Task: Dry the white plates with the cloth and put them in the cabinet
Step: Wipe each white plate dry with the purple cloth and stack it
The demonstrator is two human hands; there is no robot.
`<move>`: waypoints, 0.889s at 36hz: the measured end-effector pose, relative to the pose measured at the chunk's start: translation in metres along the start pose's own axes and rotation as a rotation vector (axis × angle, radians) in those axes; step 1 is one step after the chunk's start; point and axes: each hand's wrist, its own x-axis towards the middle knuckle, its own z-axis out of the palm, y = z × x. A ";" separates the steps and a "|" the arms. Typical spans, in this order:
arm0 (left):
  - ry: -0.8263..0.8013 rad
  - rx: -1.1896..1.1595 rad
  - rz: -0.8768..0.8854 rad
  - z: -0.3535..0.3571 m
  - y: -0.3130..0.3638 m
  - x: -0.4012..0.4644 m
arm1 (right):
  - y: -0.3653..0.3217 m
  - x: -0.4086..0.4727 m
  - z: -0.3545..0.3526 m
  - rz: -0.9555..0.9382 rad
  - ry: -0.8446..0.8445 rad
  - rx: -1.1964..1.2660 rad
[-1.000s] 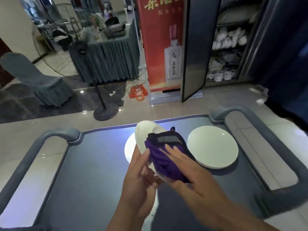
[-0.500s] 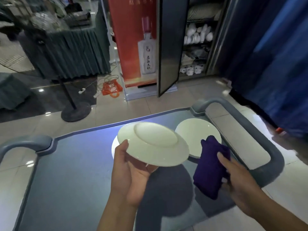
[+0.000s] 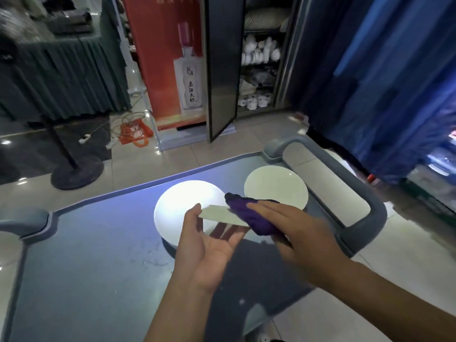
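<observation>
1 head view (close), facing down-forward

The purple cloth (image 3: 251, 217) hides the right end of the held plate (image 3: 222, 215), seen edge-on. At upper centre, the open cabinet (image 3: 259, 58) holds white crockery too small to identify, and the right hand (image 3: 293, 225) is motion-blurred.
</observation>
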 end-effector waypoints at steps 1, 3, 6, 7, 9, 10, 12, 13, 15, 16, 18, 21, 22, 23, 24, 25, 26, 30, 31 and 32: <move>-0.009 0.038 -0.002 -0.001 0.002 0.000 | 0.000 0.002 -0.001 0.038 -0.006 0.034; 0.013 0.234 0.041 -0.006 0.006 0.000 | 0.003 0.009 -0.006 0.194 -0.004 0.164; 0.078 0.612 0.286 -0.017 0.014 -0.002 | 0.011 0.024 -0.013 0.463 0.058 0.474; 0.090 0.707 0.392 -0.023 0.016 -0.002 | 0.012 0.028 -0.014 0.575 0.082 0.599; 0.129 0.822 0.541 -0.036 0.024 -0.002 | 0.015 0.030 -0.013 0.795 0.105 0.809; 0.146 0.864 0.575 -0.044 0.028 -0.002 | 0.016 0.029 -0.012 0.881 0.103 0.889; 0.089 0.841 0.501 -0.059 0.034 -0.004 | 0.018 0.027 -0.007 1.002 0.087 1.026; 0.030 0.789 0.388 -0.063 0.035 -0.006 | 0.019 0.026 -0.005 1.049 0.072 1.086; -0.081 0.699 0.207 -0.068 0.035 -0.011 | 0.018 0.027 0.002 1.133 0.027 1.189; -0.121 0.661 0.177 -0.071 0.033 -0.014 | 0.016 0.027 0.005 1.163 -0.004 1.223; -0.173 0.609 0.185 -0.072 0.031 -0.019 | 0.011 0.029 0.010 1.191 -0.053 1.253; -0.183 0.578 0.240 -0.070 0.033 -0.026 | 0.006 0.031 0.015 1.215 -0.053 1.256; -0.180 0.576 0.254 -0.071 0.035 -0.027 | 0.004 0.033 0.014 1.218 -0.031 1.267; -0.180 0.579 0.265 -0.071 0.036 -0.029 | 0.004 0.034 0.013 1.217 0.003 1.276; -0.178 0.585 0.275 -0.072 0.037 -0.030 | 0.002 0.036 0.010 1.201 0.049 1.278; -0.182 0.594 0.283 -0.072 0.039 -0.031 | 0.001 0.037 0.007 1.167 0.110 1.256; -0.187 0.604 0.288 -0.072 0.040 -0.032 | -0.002 0.040 0.003 1.114 0.174 1.213; -0.199 0.632 0.276 -0.068 0.039 -0.035 | -0.017 0.048 -0.005 0.680 0.279 0.882; -0.201 0.639 0.272 -0.067 0.038 -0.035 | -0.020 0.050 -0.005 0.505 0.234 0.800; -0.211 0.645 0.266 -0.065 0.037 -0.036 | -0.024 0.052 -0.003 0.336 0.156 0.725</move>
